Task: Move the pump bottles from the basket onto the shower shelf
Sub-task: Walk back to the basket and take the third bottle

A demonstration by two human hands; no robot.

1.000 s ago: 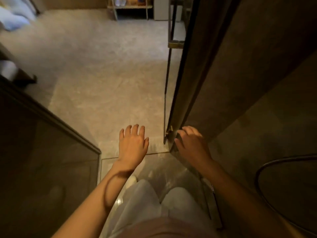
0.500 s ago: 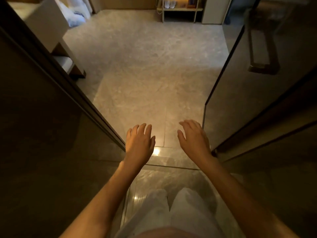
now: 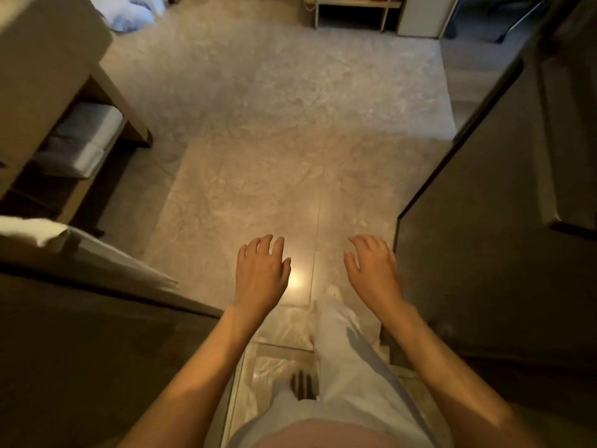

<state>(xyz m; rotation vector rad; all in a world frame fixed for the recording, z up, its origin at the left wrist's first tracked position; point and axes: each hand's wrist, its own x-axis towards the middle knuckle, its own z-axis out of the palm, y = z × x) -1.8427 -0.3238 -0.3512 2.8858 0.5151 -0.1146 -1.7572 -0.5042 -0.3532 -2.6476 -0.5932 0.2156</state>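
No pump bottle, basket or shower shelf shows in this view. My left hand (image 3: pixel 261 270) hangs in front of me, palm down, fingers relaxed and holding nothing. My right hand (image 3: pixel 371 270) is level with it to the right, also palm down with loose fingers and nothing in it. Both hover over the pale marble floor (image 3: pixel 274 140), touching nothing. My legs in light trousers stand below, one foot forward over the threshold.
A dark glass door (image 3: pixel 484 221) stands open on the right. A dark glass panel (image 3: pixel 80 334) lies on the left with a white towel (image 3: pixel 32 229) above it. A wooden vanity (image 3: pixel 48 108) is at left; a low wooden rack (image 3: pixel 352 11) stands far back.
The view has swung left and moved forward through the doorway. My right hand has come off the door edge. Both hands now hang free over the floor.
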